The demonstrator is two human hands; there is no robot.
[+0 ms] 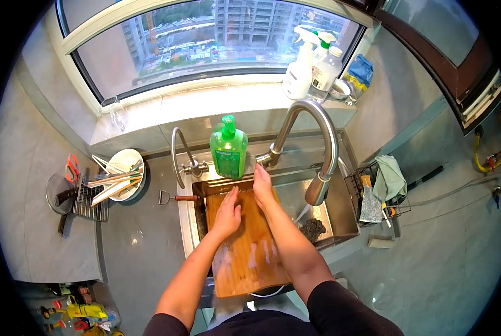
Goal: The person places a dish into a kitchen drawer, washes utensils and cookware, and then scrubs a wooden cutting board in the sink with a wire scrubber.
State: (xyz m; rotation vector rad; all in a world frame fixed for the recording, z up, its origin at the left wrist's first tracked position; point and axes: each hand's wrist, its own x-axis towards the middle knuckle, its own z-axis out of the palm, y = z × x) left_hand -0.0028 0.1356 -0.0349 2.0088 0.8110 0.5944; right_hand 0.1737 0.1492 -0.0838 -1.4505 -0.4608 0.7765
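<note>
A wooden cutting board (pixel 247 252) lies across the left part of the sink, with wet, whitish patches on its surface. My left hand (pixel 227 214) is over the board's upper part, fingers stretched out and holding nothing. Further right, my right hand (pixel 263 186) reaches up beside the faucet base with straight fingers; its fingertips are close to the faucet (pixel 321 134) lever, and I cannot tell whether they touch it. A green pump bottle (pixel 228 151) stands behind both hands. Below the faucet head, a pale streak like running water shows near a dark scouring pad (pixel 312 229).
The steel sink (pixel 346 215) has a smaller tap (pixel 184 154) at its left. A white bowl (pixel 140 187) with chopsticks and a wire rack (pixel 88 201) sit left. At right hangs a basket with a green cloth (pixel 390 178). Spray bottles (pixel 298 75) line the sill.
</note>
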